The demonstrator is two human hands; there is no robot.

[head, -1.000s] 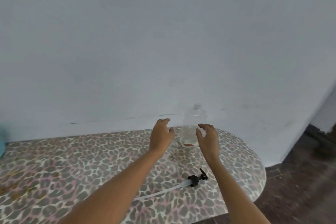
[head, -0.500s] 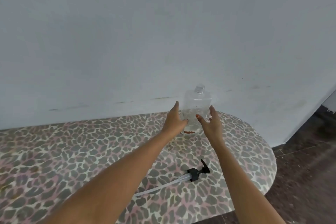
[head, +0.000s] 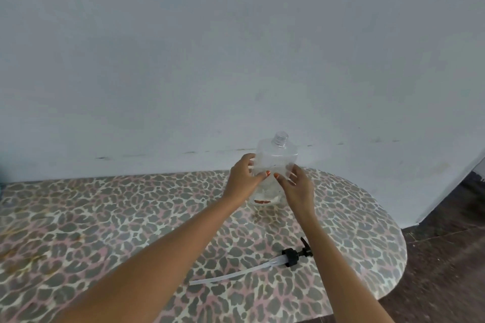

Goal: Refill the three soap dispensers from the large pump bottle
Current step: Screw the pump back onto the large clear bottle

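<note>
Bottle (head: 275,158), clear and uncapped, is gripped between left hand (head: 242,180) and right hand (head: 298,187); pump (head: 290,257) lies nearer, beside the right forearm.

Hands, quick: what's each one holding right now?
Left hand: holding the clear bottle, fingers round its left side.
Right hand: holding the same bottle, on its right side.

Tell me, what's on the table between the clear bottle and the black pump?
Nothing but leopard-print tablecloth with a brownish smudge near the bottle, seen in the head view. The pump lies apart.
</note>
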